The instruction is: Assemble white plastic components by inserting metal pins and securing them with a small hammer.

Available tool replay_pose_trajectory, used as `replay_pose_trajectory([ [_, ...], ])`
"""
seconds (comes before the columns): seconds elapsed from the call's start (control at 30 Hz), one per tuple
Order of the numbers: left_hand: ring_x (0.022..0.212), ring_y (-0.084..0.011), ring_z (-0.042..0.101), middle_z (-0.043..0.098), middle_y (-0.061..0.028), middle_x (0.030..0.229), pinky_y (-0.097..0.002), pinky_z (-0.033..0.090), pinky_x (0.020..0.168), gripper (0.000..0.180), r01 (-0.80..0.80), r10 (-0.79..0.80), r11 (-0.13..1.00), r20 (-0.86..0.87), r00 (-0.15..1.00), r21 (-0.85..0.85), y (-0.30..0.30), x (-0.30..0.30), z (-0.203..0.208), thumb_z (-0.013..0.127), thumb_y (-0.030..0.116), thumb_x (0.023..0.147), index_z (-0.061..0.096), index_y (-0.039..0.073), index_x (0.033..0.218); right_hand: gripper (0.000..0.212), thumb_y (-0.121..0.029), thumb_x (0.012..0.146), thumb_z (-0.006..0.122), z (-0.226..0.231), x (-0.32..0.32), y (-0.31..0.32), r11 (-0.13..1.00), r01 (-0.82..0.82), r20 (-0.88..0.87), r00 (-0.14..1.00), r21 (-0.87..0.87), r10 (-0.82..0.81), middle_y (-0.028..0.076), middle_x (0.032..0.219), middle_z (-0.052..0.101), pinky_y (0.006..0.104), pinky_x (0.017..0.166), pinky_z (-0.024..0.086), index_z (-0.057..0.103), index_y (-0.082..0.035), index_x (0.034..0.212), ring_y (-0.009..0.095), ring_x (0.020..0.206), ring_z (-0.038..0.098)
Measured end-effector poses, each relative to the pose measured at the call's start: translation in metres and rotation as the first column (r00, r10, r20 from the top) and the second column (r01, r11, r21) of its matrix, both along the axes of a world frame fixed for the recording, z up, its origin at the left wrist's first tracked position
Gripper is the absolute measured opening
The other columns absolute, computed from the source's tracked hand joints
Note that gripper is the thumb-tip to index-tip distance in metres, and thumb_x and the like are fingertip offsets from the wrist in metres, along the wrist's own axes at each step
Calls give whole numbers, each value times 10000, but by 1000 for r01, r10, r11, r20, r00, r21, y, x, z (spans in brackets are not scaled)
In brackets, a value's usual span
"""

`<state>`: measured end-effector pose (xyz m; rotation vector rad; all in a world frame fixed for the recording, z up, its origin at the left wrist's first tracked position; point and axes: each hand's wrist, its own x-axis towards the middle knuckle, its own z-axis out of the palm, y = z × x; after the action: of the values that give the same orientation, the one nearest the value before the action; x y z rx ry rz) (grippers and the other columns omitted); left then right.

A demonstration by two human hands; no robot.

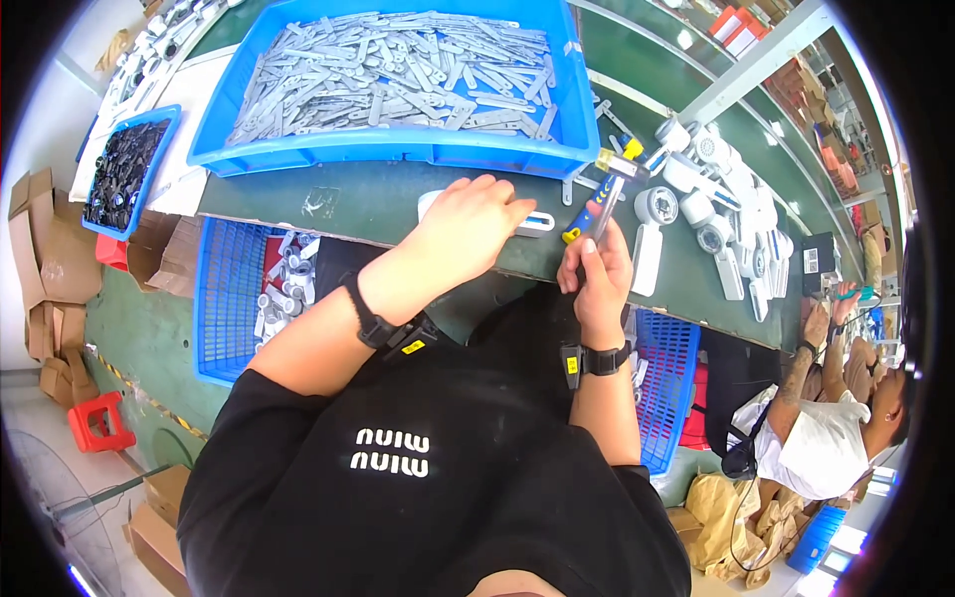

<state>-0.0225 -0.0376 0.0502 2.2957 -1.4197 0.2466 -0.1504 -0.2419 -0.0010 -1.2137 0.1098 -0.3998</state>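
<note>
Looking down from the head camera: the left hand lies flat, palm down, pressing a white plastic part onto the green table, fingers spread over it rather than curled round it; the right hand is closed tight round a screwdriver with a blue and yellow handle, held upright just beside the white part, tip hidden; behind both sits a big blue bin of flat grey metal strips; a heap of white parts lies to the right; a co-worker's hand shows at the far right edge.
</note>
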Motion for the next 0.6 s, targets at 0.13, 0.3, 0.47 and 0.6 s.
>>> replay_pose_trajectory([
  [0.13,1047,-417,726,754,-180,1015,-521,573,888,151,21,-72,962,-179,981,-272,-9,34,56,721,95,946,725,42,1087,495,-72,1129,556,-1,-8,-8,996,-93,-27,995,-3,92,25,809,586,248,535,436,474,-4,1612,83,591,499],
  [0.3,977,-436,768,798,-226,1089,-508,614,870,277,-383,382,921,25,924,67,-29,177,88,648,241,1022,773,23,1138,356,-32,1086,635,-2,-3,3,980,-138,-88,988,-145,126,-9,879,613,219,588,429,586,-3,1438,59,661,534],
  [0.47,1182,-429,748,791,-248,1229,-518,597,1002,468,-391,499,749,-67,864,535,-67,230,69,720,374,946,793,-17,1192,290,-11,1061,662,-12,-14,-2,975,-146,-43,989,-166,141,-16,912,632,215,619,427,614,-2,1347,49,706,544],
  [0.6,1005,-388,807,827,-225,1054,-475,633,912,453,-472,525,760,8,851,447,-58,259,29,795,361,897,815,-48,1090,369,-31,1010,714,-12,-17,-3,972,-180,23,982,-152,186,17,913,631,231,650,444,590,4,1356,70,733,546],
])
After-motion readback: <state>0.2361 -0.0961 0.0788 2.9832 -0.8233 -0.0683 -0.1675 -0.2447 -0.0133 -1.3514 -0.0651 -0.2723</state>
